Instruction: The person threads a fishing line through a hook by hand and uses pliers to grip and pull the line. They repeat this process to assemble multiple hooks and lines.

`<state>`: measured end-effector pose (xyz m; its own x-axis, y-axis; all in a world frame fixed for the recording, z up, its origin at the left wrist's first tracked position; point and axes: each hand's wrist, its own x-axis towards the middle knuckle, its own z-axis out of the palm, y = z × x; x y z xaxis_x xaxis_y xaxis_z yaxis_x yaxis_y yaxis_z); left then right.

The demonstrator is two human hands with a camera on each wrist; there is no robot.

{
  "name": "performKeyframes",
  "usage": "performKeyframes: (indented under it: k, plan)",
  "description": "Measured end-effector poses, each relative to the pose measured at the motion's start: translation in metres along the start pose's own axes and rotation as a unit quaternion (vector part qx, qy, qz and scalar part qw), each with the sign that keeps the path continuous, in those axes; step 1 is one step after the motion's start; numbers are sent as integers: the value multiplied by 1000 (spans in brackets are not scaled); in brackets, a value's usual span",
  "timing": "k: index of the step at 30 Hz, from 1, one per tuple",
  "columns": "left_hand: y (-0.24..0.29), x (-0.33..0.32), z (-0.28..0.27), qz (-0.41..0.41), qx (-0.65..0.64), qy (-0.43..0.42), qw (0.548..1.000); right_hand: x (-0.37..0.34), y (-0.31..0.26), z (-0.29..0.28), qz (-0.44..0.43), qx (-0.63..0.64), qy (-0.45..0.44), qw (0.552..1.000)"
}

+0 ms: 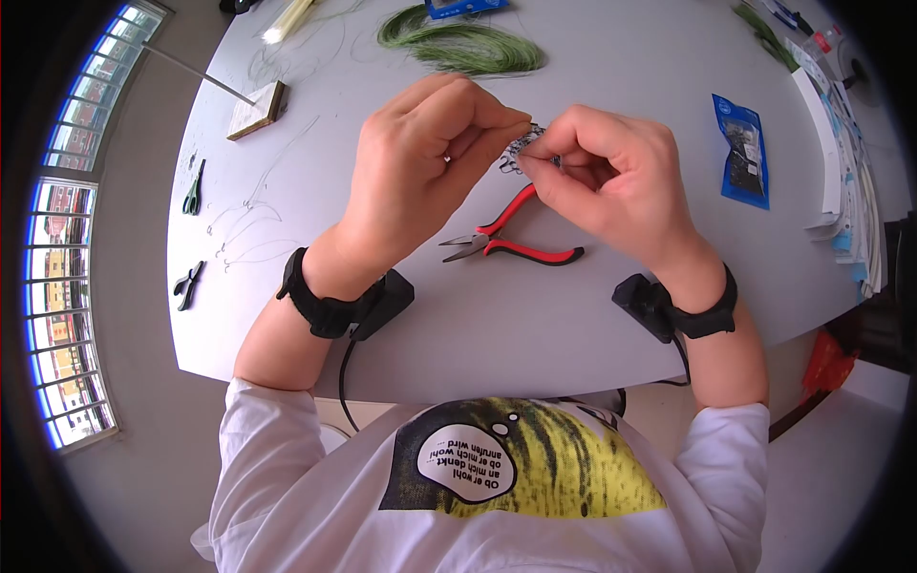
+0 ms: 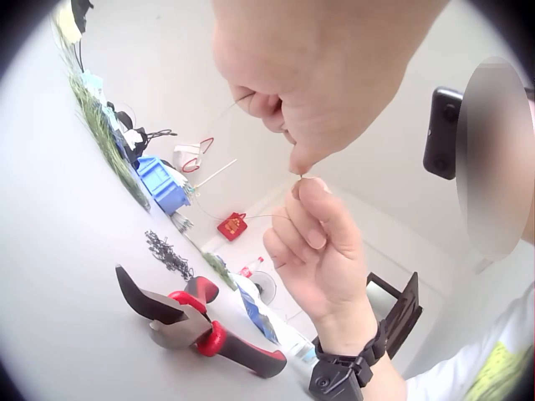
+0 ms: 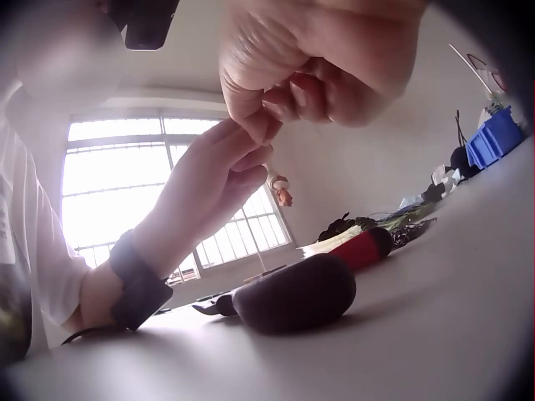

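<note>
Both hands are raised over the table, fingertips almost meeting. The left hand [image 1: 420, 162] pinches a thin wire or strand between thumb and forefinger; in the left wrist view a tiny piece [image 2: 302, 176] shows between the two hands. The right hand [image 1: 616, 181] pinches at the same spot, and a fine strand [image 2: 259, 217] runs by its curled fingers. Which hand bears the tiny piece cannot be told. Beneath them lie red-handled pliers [image 1: 487, 244], jaws pointing left, touched by neither hand. A pile of small dark metal pieces [image 2: 167, 254] sits beyond the pliers, partly hidden in the head view.
Green strands [image 1: 468, 48] lie at the back, near a blue packet [image 1: 463, 8]. Another blue packet [image 1: 743, 153] is at the right, with stacked papers [image 1: 841, 181] beyond. At the left are a wooden block [image 1: 256, 111], green scissors [image 1: 194, 188], a black tool [image 1: 189, 286] and loose wires [image 1: 248, 224].
</note>
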<state>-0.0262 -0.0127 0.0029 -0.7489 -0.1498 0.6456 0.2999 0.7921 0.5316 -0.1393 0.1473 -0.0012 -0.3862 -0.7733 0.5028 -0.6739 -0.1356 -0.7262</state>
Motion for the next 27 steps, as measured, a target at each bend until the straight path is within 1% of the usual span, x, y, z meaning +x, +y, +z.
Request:
performKeyframes:
  k: [1, 2, 3, 4, 6, 7, 9, 10, 11, 13, 14, 16, 17, 19, 20, 22, 26, 27]
  plan:
    - [-1, 0, 0, 10, 10, -1, 1000, 1, -1, -1, 0, 0, -1, 1000]
    - [-1, 0, 0, 9, 10, -1, 1000, 2, -3, -3, -55, -34, 19, 998]
    - [-1, 1, 0, 27, 24, -5, 999, 3, -4, -4, -110, -68, 38, 991]
    - [-1, 2, -1, 45, 39, -10, 998, 5, -7, -6, -110, -67, 37, 991]
    - [0, 2, 0, 49, 30, -13, 998, 5, -10, -9, -93, -69, 72, 991]
    - [0, 2, 0, 54, 19, -17, 998, 6, -9, -9, -93, -69, 72, 991]
    - [1, 2, 1, 52, 18, -23, 998, 7, -4, -11, -60, -44, 83, 994]
    - [1, 1, 0, 49, 16, -28, 998, 7, -3, -12, -38, -33, 71, 996]
    - [1, 1, 0, 49, 16, -29, 998, 7, -1, -13, -38, -33, 71, 996]
    - [1, 1, 0, 37, 21, -33, 999, 7, 6, -11, 17, 34, 60, 998]
    - [1, 1, 0, 38, 21, -33, 999, 8, 9, -9, 17, 34, 60, 997]
    - [2, 1, 1, 41, 13, -25, 999, 8, 15, -5, 75, 142, 52, 986]
    - [1, 1, 1, 42, 13, -25, 999, 7, 16, -4, 75, 141, 53, 986]
    - [1, 0, 1, 36, 7, -18, 999, 7, 18, -3, 119, 192, 32, 974]
    - [0, 1, 1, 36, 8, -17, 999, 7, 19, -2, 119, 192, 31, 974]
    - [0, 1, 0, 40, 7, -11, 999, 6, 19, -1, 134, 202, 4, 970]
    - [-2, -1, -2, 45, -14, -16, 999, 4, 13, 1, 137, 189, -7, 972]
    - [-2, 0, -2, 48, -11, -13, 999, 3, 12, 2, 125, 177, -3, 976]
